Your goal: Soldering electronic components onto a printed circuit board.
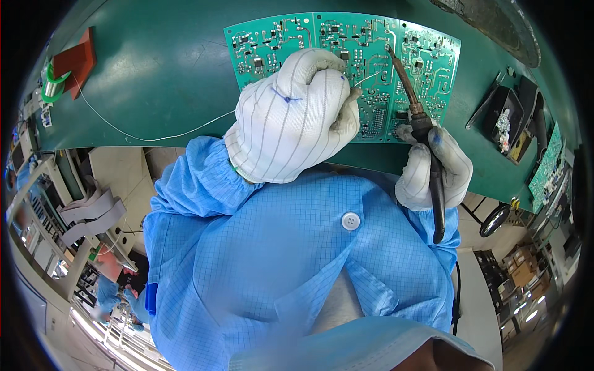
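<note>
Circuit board: left hand grips wire, right hand grips soldering iron; black container holds silvery scraps.

Light blue work smock with a fine dark grid, pointed collar, one round white button and a gathered cuff on the left sleeve. White knitted gloves with thin grey stripes and blue marks cover the left hand and right hand.
</note>
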`<state>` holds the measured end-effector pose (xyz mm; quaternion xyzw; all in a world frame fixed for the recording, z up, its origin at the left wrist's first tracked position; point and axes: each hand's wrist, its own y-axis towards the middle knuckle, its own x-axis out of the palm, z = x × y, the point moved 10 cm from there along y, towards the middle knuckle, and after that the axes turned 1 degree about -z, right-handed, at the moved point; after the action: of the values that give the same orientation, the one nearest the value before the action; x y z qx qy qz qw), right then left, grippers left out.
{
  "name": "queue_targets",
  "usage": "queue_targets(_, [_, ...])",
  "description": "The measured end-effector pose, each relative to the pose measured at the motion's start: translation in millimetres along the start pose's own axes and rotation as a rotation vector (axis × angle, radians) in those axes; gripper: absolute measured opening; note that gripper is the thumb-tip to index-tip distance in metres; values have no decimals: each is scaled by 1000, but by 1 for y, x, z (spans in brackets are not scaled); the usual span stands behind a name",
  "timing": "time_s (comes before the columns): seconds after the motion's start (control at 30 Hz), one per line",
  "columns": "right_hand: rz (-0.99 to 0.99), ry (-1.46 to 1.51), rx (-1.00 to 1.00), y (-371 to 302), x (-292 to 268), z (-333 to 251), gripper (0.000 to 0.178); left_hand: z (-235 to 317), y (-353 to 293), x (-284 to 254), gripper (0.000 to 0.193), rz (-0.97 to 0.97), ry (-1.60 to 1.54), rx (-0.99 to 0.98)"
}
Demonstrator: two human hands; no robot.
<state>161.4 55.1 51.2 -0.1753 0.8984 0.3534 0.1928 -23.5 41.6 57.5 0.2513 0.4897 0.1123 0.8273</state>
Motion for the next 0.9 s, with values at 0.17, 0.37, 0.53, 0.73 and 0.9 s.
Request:
queue_targets(0.17, [30, -15, 22, -2, 0, 1, 46, 1, -1, -1, 20, 1, 7, 0])
queue_targets(0.37, [83, 69, 68, -9, -4, 6, 43, 1, -1, -2, 20, 14, -19, 20])
queue_targets(0.53, [424, -57, 277, -36, -57, 21, 31, 3, -2, -3, 20, -5, -17, 34])
queue_targets(0.73, [910, -495, 282, -86, -147, 24, 22, 5, -4, -3, 20, -18, -31, 54])
queue_targets(0.9, [693, -644, 516, -90, -149, 43, 26, 9, -9, -4, 21, -73, -11, 93])
